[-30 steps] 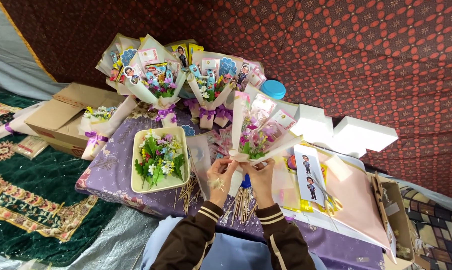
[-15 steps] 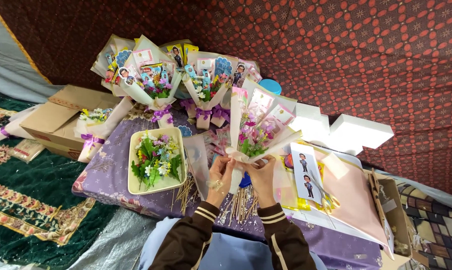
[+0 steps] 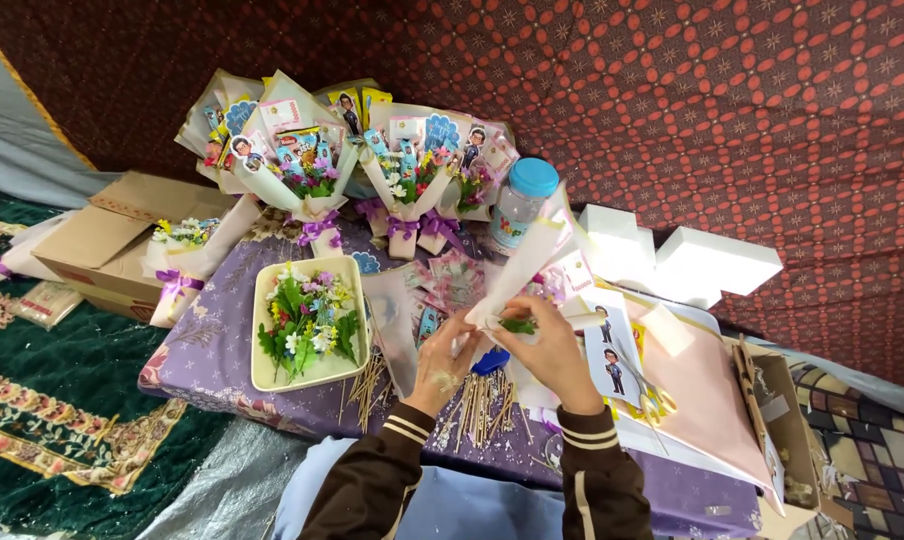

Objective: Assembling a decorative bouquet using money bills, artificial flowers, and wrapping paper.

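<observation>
Purple-clothed table [image 3: 222,350] low on the carpet, crowded. Finished bouquets [image 3: 317,165] lined up along the back, leaning on the patterned wall. Cream tray [image 3: 264,372] of loose flowers left of centre. White cone [image 3: 532,265] up at the middle, tilted right, pinched shut at its base by both: left hand [image 3: 442,365] and right hand [image 3: 552,355] closed around the wrap. Thin sticks [image 3: 477,405] strewn under the hands.
</observation>
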